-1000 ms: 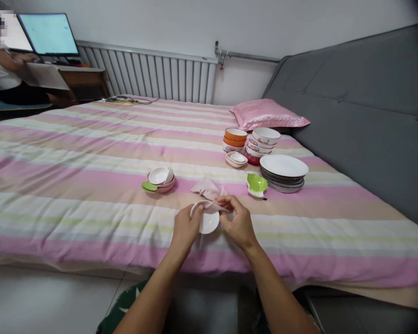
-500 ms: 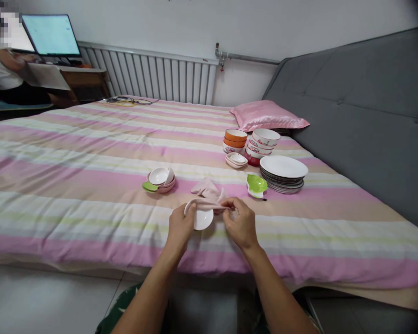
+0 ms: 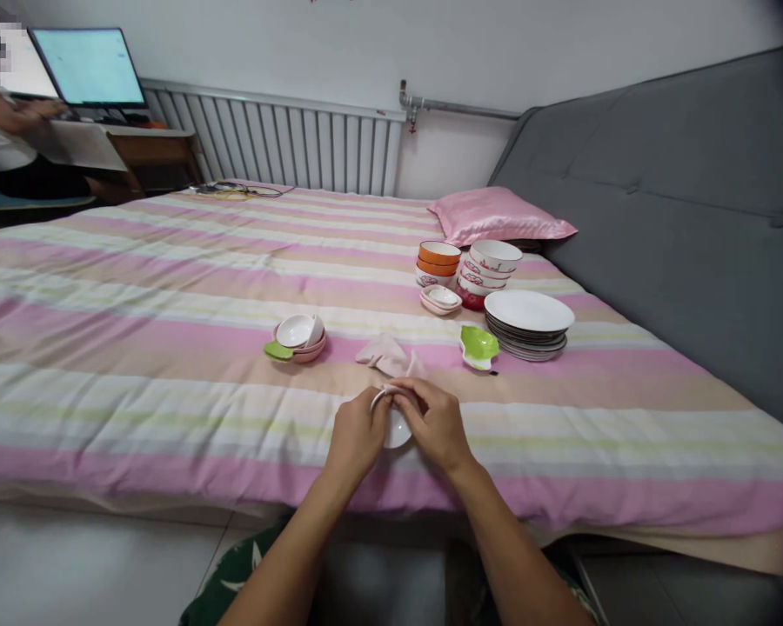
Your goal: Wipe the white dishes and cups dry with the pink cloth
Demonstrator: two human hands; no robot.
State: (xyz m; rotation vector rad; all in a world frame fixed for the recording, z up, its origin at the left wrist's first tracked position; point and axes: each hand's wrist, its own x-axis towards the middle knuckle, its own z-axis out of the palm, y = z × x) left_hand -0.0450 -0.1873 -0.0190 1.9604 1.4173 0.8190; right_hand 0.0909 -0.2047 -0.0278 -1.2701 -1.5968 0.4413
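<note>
Close to the bed's front edge, my left hand [image 3: 358,435] is closed on the rim of a small white dish [image 3: 398,429]. My right hand [image 3: 434,421] is closed at the dish's upper rim, gripping a pale pink cloth [image 3: 386,355]. Part of the cloth lies on the bed just beyond, and my fingers hide where it meets the dish. To the left, a small white bowl [image 3: 296,331] leans in stacked pink dishes [image 3: 310,353] with a green leaf-shaped handle [image 3: 277,351] beside them. A green leaf-shaped dish [image 3: 478,346] sits to the right.
Stacked dark-edged plates [image 3: 529,313], red-and-white bowls [image 3: 496,257], orange bowls [image 3: 439,254] and small pink dishes [image 3: 441,300] stand at the right. Behind are a pink pillow [image 3: 501,216] and grey headboard [image 3: 652,165]. Another person [image 3: 6,130] sits at a desk, far left.
Both hands have come closer together around the dish, which has shifted slightly right and toward me. My right hand has moved left along the rim, and the stretched cloth is now bunched under my fingers.
</note>
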